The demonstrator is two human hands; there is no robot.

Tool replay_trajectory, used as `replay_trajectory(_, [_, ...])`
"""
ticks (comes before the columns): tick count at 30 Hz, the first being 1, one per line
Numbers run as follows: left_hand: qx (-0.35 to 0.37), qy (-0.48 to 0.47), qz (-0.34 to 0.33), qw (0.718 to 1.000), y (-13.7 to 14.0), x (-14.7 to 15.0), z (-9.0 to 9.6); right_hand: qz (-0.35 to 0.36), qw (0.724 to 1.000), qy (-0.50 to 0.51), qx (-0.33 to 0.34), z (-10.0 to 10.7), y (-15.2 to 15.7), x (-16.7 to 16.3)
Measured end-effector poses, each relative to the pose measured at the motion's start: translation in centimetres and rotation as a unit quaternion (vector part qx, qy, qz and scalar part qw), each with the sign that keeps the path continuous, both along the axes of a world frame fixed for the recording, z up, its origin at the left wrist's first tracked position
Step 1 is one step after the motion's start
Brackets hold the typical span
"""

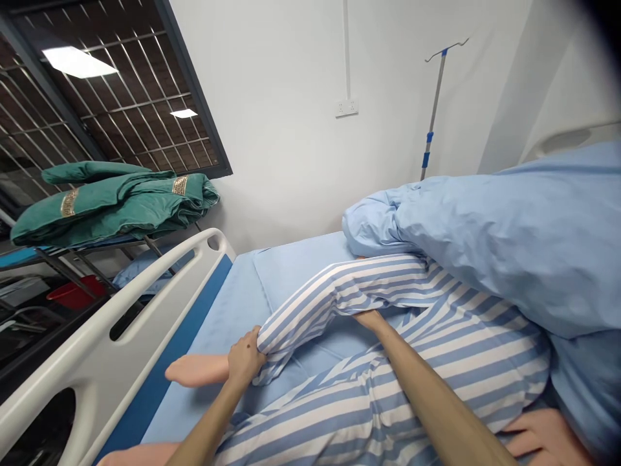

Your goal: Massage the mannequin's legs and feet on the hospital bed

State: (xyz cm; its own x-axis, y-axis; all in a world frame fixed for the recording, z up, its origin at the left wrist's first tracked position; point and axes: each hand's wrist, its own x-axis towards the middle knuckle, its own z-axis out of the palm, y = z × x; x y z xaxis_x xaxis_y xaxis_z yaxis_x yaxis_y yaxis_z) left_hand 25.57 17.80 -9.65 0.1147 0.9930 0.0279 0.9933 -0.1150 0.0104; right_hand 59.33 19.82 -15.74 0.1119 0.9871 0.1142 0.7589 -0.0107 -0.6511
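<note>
A manikin's leg (310,294) in blue-and-white striped trousers is bent at the knee over the bed. My left hand (245,356) is closed around its ankle at the trouser cuff, and the bare foot (196,370) sticks out to the left. Under the bent knee, my right hand (369,318) holds the leg from below; its fingers are hidden by the cloth. The other striped leg (315,414) lies nearer to me, stretched along the mattress. At the lower right a manikin hand (546,433) rests by the hip, below my right forearm.
A light-blue quilt (485,226) is heaped over the upper body. The bed's white footboard (92,336) rises at the left, with folded green bedding (116,204) beyond it. Behind the bed are a white wall, a socket (347,108) and an IV pole (435,113).
</note>
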Motion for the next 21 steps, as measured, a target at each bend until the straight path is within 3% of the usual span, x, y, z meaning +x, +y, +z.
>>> replay_trajectory(4, [0.015,-0.044,0.01,0.999,0.7,2.4,0.5,0.0,0.999,0.043,0.027,1.7,0.0,-0.2])
replay_trajectory(10, [0.04,-0.122,0.012,0.992,1.5,5.6,-0.2,-0.133,0.971,0.178,0.094,3.6,-0.8,0.1])
replay_trajectory(17, [0.038,-0.169,0.025,0.985,1.0,7.7,0.1,-0.154,0.973,0.151,0.082,3.2,-0.7,0.4])
replay_trajectory(21, [0.032,-0.197,0.016,0.98,0.9,9.6,-0.4,-0.129,0.974,0.14,0.119,2.5,0.0,0.7])
